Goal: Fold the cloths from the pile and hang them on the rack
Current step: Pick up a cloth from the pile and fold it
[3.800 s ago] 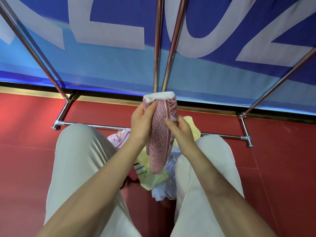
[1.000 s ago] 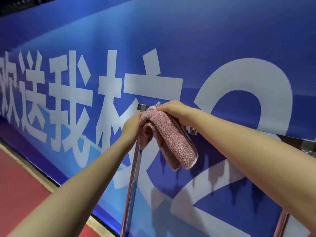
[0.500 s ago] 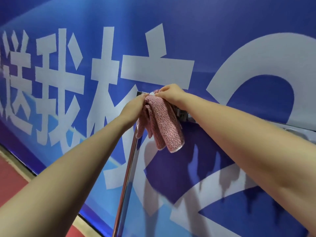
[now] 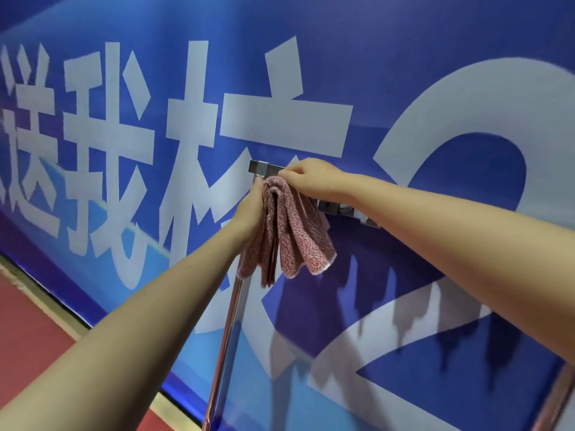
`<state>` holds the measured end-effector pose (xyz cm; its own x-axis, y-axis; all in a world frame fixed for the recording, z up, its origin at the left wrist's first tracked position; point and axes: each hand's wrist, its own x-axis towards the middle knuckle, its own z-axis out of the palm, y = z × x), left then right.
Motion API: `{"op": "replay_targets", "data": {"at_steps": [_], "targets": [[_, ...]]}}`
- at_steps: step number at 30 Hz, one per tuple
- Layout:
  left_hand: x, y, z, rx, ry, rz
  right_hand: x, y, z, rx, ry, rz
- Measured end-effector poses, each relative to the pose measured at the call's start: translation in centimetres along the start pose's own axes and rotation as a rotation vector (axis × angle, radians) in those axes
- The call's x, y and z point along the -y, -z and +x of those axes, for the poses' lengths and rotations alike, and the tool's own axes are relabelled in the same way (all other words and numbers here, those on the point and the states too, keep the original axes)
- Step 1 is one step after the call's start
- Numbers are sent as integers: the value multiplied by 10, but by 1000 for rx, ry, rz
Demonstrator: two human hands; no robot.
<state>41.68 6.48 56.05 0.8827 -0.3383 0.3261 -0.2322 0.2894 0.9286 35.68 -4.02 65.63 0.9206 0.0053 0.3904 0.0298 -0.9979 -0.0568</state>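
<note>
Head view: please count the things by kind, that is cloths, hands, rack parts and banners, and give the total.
Pink cloth: 1
Hands: 2, left hand and right hand
Metal rack parts: 2, top bar and upright pole
Blue banner: 1
Total: 6

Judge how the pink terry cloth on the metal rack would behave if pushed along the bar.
The folded pink terry cloth sags in limp layers, so it is probably floppy and light. Its nubby weave likely drags against the shiny metal rack, bunching rather than gliding. The left hand and right hand holding it suggest it could slip off.
</note>
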Motion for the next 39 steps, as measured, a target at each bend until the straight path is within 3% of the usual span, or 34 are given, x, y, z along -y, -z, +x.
{"op": "replay_targets", "data": {"at_steps": [5, 9, 14, 18, 23, 26, 30, 35, 39], "targets": [[-18, 3, -14, -56, -27, 103, 9, -1, -15, 42, -8, 46], [-38, 9, -35, -148, -144, 185, 9, -6, -29, -82, 20, 61], [-54, 9, -64, -240, -201, 458, 12, -6, -49, -227, -44, 151], [-59, 3, -85, -281, -179, 486, 18, 3, -76, -250, -94, 198], [-68, -22, -132, -348, -145, 462, 28, 21, -153, -415, -232, 530], [-66, -55, -178, -187, -64, 247, 21, 19, -221, -499, -366, 778], [-50, -108, -234, 18, 58, 177, -1, -1, -320, -508, -565, 892], [5, -182, -319, 320, 296, 217, -48, -55, -454, -534, -883, 896], [94, -224, -390, 548, 469, 329, -88, -124, -577, -382, -1151, 788]]}}
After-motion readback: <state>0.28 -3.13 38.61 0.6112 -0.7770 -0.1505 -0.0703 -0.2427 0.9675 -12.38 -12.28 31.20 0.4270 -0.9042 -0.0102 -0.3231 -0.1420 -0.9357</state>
